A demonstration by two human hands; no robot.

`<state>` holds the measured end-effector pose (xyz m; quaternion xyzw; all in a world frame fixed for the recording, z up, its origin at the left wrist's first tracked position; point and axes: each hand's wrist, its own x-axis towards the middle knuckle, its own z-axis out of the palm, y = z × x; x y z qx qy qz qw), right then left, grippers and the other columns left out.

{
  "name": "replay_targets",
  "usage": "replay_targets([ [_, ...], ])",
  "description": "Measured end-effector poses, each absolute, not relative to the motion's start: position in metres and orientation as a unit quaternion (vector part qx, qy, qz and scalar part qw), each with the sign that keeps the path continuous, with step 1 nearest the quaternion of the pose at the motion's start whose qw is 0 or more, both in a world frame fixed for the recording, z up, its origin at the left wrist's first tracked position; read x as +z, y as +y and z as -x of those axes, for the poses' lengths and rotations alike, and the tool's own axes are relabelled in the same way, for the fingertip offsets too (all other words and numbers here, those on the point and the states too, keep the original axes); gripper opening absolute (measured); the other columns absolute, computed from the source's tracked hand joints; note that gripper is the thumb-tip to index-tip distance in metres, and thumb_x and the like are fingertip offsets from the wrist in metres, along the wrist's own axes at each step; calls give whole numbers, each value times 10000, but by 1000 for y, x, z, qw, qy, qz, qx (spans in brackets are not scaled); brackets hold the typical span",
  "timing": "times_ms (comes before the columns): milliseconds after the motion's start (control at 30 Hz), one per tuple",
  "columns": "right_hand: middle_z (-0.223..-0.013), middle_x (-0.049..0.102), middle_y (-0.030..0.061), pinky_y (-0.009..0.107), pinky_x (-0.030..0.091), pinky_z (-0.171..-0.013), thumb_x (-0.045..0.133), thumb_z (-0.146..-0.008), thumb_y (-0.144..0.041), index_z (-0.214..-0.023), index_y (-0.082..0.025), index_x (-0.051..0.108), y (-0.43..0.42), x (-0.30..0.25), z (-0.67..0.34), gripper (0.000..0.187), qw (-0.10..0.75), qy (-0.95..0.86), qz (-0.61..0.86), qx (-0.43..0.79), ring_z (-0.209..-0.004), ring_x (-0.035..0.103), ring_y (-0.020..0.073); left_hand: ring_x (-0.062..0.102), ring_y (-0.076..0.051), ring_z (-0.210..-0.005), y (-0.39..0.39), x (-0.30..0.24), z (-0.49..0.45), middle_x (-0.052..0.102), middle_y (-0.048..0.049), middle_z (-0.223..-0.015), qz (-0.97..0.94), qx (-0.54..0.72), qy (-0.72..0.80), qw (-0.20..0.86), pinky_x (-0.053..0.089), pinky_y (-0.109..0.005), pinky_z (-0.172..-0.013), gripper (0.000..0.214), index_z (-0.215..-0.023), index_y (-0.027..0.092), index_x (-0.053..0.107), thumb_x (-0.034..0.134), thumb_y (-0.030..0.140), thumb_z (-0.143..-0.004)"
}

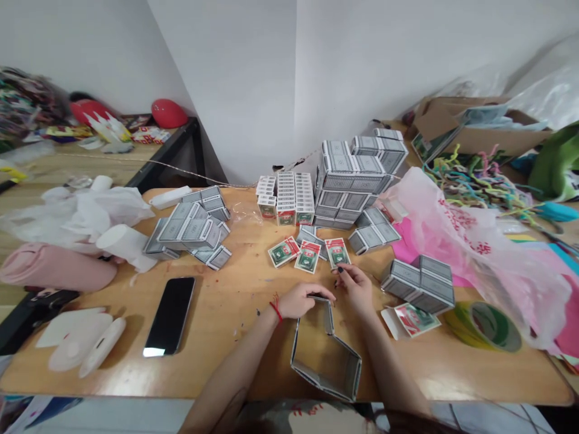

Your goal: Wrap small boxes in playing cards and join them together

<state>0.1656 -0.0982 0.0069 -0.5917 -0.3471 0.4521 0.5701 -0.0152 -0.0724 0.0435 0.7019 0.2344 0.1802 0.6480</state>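
Note:
My left hand (302, 300), with a red string at its wrist, grips the far edge of a hollow, many-sided frame of joined playing cards (326, 372). The frame stands on the table between my forearms, its interior showing bare wood. My right hand (356, 288) has bent fingers pressed together at the lower edge of a green and white playing card box (337, 252); whether they pinch anything is unclear. Beside that box lie a second card box (308, 257) and a third card box (283, 251).
Card-covered blocks (348, 181) stack up at the back, with more blocks at left (190, 229) and right (420, 283). Upright card boxes (286, 202) stand in rows. A phone (170, 316), an opened card box (416, 319), green-yellow tape (491, 325) and a pink plastic bag (479, 241) lie around.

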Motion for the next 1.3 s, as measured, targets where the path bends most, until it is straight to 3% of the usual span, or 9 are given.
replay_targets([
  [100, -762, 624, 27, 259, 435, -510, 604, -678, -402, -893, -181, 595, -100, 5, -168, 309, 585, -340, 576, 459, -512, 509, 101, 564, -151, -960, -67, 43, 23, 651, -7, -938, -691, 171, 261, 652, 399, -307, -925, 519, -884, 194, 637, 308, 6, -528],
  [433, -765, 606, 25, 255, 435, -515, 614, -683, -366, -884, -187, 594, -99, 3, -171, 270, 605, -315, 541, 492, -551, 510, 106, 527, -168, -956, -77, 38, 70, 582, -20, -968, -587, 349, 488, 544, 380, -340, -920, 384, -957, 216, 533, 400, 71, -627],
  [567, -772, 604, 28, 252, 437, -519, 609, -694, -374, -891, -186, 594, -99, 3, -170, 272, 599, -326, 545, 487, -556, 511, 105, 507, -178, -972, -91, 36, 74, 542, -33, -1003, -573, 355, 491, 552, 397, -326, -895, 357, -1044, 233, 510, 493, 181, -691],
  [667, -765, 601, 29, 253, 444, -531, 583, -720, -393, -877, -180, 601, -100, 3, -170, 265, 594, -347, 550, 472, -555, 510, 101, 528, -181, -915, -88, 31, 78, 554, -51, -983, -544, 384, 490, 562, 435, -322, -815, 276, -1021, 220, 535, 448, 284, -767],
  [833, -731, 604, 32, 255, 458, -520, 565, -738, -420, -822, -170, 614, -101, 6, -167, 269, 579, -376, 557, 462, -534, 517, 100, 523, -161, -844, -55, 17, 86, 546, -43, -900, -555, 462, 555, 413, 440, -291, -734, 231, -916, 177, 558, 522, 297, -723],
  [967, -776, 630, 55, 299, 496, -551, 596, -717, -414, -866, -174, 615, -101, 11, -161, 283, 562, -361, 499, 552, -596, 584, 142, 458, -217, -1054, -33, 11, 83, 512, -82, -1103, -680, 413, 547, 260, 368, -382, -910, 454, -1093, 189, 492, 615, 250, -660],
  [1067, -790, 640, 54, 325, 511, -620, 623, -709, -365, -852, -177, 626, -98, 13, -154, 236, 562, -360, 469, 579, -645, 607, 152, 425, -245, -1120, -24, 9, 74, 480, -102, -1191, -720, 372, 540, 227, 326, -419, -963, 635, -1196, 186, 418, 668, 260, -617],
  [1200, -805, 650, 48, 351, 527, -632, 628, -701, -360, -876, -192, 631, -86, 13, -140, 243, 566, -363, 449, 588, -656, 622, 167, 492, -234, -1048, -17, 7, 65, 554, -83, -1107, -724, 346, 544, 246, 379, -406, -918, 522, -1126, 202, 504, 661, 322, -643],
  [1300, -1034, 614, 64, 366, 540, -659, 638, -687, -353, -969, -223, 605, -74, 14, -128, 312, 573, -368, 438, 587, -707, 627, 176, 535, -212, -990, -15, 7, 64, 589, -81, -1067, -715, 358, 522, 296, 418, -376, -877, 442, -1068, 193, 557, 631, 383, -676],
])
